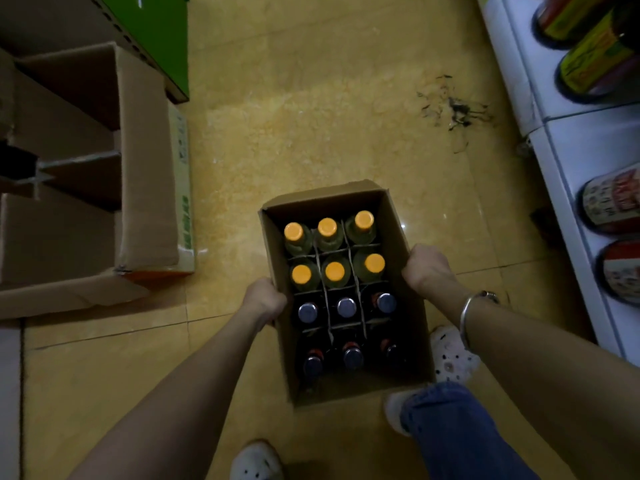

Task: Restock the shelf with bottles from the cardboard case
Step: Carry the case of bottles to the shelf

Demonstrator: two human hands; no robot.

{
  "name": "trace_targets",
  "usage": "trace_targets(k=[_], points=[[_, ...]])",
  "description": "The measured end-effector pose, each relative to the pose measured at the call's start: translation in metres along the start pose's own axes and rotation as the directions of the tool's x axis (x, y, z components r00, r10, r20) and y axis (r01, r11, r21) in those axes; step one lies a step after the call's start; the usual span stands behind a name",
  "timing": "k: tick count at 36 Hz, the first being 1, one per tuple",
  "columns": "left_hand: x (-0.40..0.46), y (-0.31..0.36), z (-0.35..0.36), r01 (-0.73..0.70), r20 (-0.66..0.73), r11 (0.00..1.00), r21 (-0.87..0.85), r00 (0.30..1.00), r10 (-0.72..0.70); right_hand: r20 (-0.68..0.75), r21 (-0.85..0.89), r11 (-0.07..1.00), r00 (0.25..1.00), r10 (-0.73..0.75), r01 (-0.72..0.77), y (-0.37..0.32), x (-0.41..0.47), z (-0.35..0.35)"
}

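An open cardboard case (398,237) sits over the yellow floor between my arms. Cardboard dividers split it into cells. Several pale bottles with orange caps (334,271) fill the far half, and several dark bottles with silver caps (346,307) fill the near half. My left hand (264,299) grips the case's left wall, fingers curled over its rim. My right hand (429,268) grips the right wall the same way; a bangle sits on that wrist. The white shelf (561,161) runs down the right edge with dark labelled bottles (611,202) lying on it.
A large open cardboard box (145,168) with dividers stands at the left, with a green carton (162,36) behind it. A dark scuff (457,109) marks the floor near the shelf. My feet in white clogs (452,355) and a blue trouser leg are beside the case.
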State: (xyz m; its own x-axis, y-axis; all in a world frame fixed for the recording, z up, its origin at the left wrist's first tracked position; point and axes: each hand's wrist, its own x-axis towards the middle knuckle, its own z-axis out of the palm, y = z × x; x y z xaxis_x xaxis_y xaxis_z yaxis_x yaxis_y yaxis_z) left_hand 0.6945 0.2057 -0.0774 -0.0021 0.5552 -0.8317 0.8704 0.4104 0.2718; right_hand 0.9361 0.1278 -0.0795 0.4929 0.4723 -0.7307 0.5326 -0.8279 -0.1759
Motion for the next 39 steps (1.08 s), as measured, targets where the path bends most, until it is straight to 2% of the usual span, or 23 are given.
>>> trace_targets(k=[8, 15, 20, 25, 39], points=[[0.013, 0.057, 0.015, 0.018, 0.003, 1.000, -0.023, 1.000, -0.018, 0.029, 0.019, 1.000, 1.000, -0.002, 0.001, 0.017, 0.028, -0.042], [0.006, 0.051, 0.010, 0.060, -0.007, 0.998, 0.033, 0.998, -0.060, 0.002, -0.004, 1.000, 1.000, -0.002, 0.002, 0.008, 0.022, -0.032], [0.007, 0.052, 0.007, 0.035, 0.075, 0.998, 0.043, 0.996, -0.038, -0.053, 0.003, 0.999, 0.998, 0.042, -0.042, 0.004, 0.020, -0.026], [0.009, 0.048, 0.003, 0.021, 0.119, 0.999, 0.031, 0.993, -0.024, 0.004, 0.026, 0.994, 0.995, 0.104, -0.104, 0.007, 0.014, -0.017], [0.010, 0.054, 0.019, -0.005, 0.007, 0.992, 0.129, 1.000, 0.004, -0.041, 0.012, 0.999, 0.998, 0.046, -0.046, 0.029, 0.025, -0.015]])
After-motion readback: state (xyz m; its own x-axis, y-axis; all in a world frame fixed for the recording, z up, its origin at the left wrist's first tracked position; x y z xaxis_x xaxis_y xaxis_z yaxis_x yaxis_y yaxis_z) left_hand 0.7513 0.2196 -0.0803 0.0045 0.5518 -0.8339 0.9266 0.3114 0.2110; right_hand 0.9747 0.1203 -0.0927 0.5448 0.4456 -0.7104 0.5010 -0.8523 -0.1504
